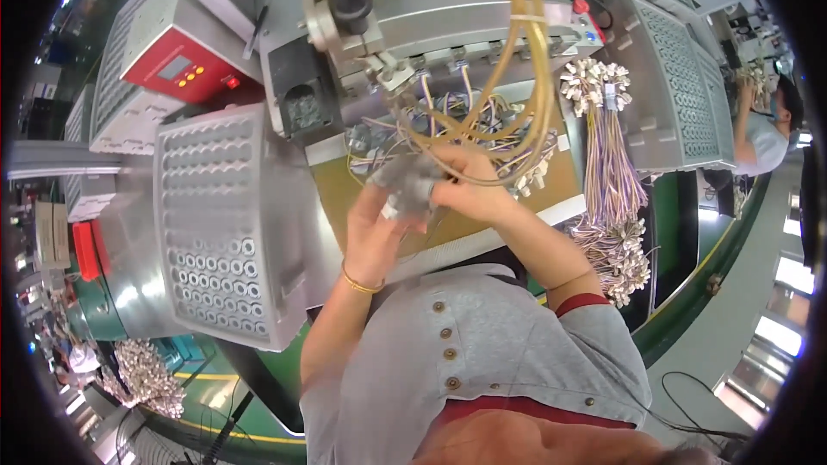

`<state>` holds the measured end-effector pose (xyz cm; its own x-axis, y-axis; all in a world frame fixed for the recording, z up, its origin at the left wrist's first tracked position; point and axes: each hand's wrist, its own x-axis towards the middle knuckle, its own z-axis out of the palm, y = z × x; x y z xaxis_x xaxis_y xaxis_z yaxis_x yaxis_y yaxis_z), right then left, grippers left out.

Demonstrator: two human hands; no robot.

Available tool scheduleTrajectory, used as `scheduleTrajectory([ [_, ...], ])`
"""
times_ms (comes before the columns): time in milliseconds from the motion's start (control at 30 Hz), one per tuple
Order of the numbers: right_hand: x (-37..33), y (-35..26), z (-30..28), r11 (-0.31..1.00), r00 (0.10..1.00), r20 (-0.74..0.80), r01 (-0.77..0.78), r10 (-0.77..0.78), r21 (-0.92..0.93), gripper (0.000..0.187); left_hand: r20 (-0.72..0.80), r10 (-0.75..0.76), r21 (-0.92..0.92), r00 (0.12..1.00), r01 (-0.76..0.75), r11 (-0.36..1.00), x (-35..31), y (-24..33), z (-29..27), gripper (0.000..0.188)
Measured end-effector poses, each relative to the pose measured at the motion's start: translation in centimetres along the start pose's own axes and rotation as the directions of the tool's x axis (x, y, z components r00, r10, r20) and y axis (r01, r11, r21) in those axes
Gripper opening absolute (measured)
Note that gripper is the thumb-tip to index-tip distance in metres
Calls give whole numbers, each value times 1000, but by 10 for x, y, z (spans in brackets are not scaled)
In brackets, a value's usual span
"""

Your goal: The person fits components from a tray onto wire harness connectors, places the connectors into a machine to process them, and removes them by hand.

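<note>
In the middle of the head view my two hands meet over the brown work surface [332, 194]. My left hand [372, 237], a yellow bracelet at its wrist, has its fingers bent up around a blurred grey patch [405, 181]; I cannot tell whether that is finger covers or a part. A small white piece [392, 207] shows at its fingertips. From the right, my right hand [472, 188] reaches in with thumb and fingers pinched against the same spot. Just beyond lie wire harnesses [448, 112] with purple and yellow wires and white connectors [536, 174].
A bench machine [448, 13] stands ahead, yellow tubes [538, 52] looping down near my right hand. At left are a tray of ring-shaped parts [211, 284] and a red-fronted control box [194, 77]. Bundled harnesses [607, 155] hang at right. Another person [762, 133] sits far right.
</note>
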<state>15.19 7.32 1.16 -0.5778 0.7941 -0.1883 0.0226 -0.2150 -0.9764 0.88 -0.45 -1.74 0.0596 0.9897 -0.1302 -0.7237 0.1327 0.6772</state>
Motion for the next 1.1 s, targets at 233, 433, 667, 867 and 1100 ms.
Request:
scheduleTrajectory([
  [233, 22, 9, -74, 956, 650, -753, 273, -101, 107, 14, 333, 105, 890, 937, -276, -363, -9, -27, -33, 25],
  [433, 37, 17, -81, 933, 631, -771, 322, -85, 160, 10, 58, 252, 949, 966, -132, 287, -6, -15, -16, 16],
  [667, 51, 5, -67, 915, 568, -823, 330, 3, 231, 12, 190, 115, 967, 975, -166, -193, -26, 29, -23, 23],
  [867, 27, 30, -110, 754, 597, -592, 34, -542, -656, 13, 119, 368, 993, 922, -109, -48, -31, 62, -16, 23],
  [1100, -9, 5, 9, 634, 856, 232, 502, -463, -588, 16, 575, 404, 811, 711, -433, -393, -33, 63, 0, 31],
])
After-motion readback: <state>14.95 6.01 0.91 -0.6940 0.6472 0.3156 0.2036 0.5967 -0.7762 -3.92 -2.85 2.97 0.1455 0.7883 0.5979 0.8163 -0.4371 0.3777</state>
